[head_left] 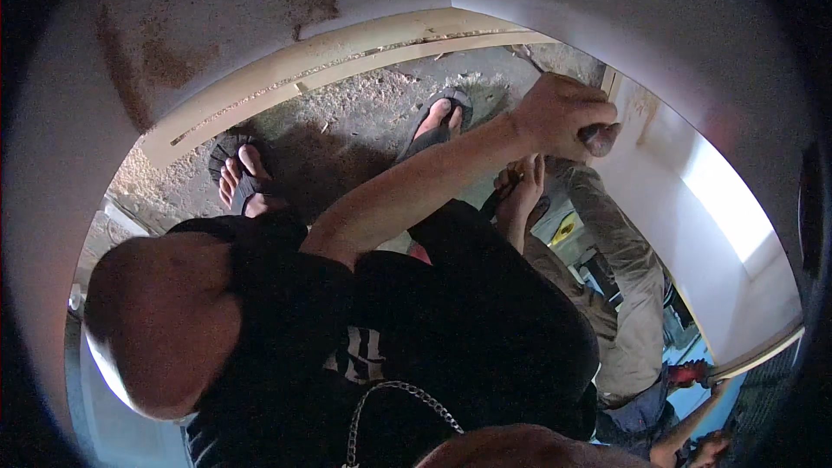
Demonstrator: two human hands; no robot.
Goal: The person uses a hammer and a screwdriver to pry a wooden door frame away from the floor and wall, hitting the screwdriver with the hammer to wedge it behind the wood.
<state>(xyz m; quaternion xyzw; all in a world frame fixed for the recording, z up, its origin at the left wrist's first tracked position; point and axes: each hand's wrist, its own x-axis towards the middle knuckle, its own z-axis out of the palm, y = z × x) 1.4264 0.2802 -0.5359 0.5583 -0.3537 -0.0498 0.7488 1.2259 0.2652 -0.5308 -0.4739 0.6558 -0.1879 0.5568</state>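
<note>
My left hand (568,117) is at the end of the bare forearm that crosses from left to right. Its fingers are curled in beside the inner face of a white panel (650,165); anything inside the grip is too dark to name. Below it, close to a co-worker's trouser leg, is my right hand (522,186), partly hidden by my black clothing. Its fingers look bent beside something dark that I cannot make out.
Pale wooden strips (347,56) run along the foot of a brown-stained white board (199,26). Wood shavings litter the rough floor (355,104) around my sandalled feet. At right a co-worker in brown trousers (628,295) has an arm near a red object (686,373).
</note>
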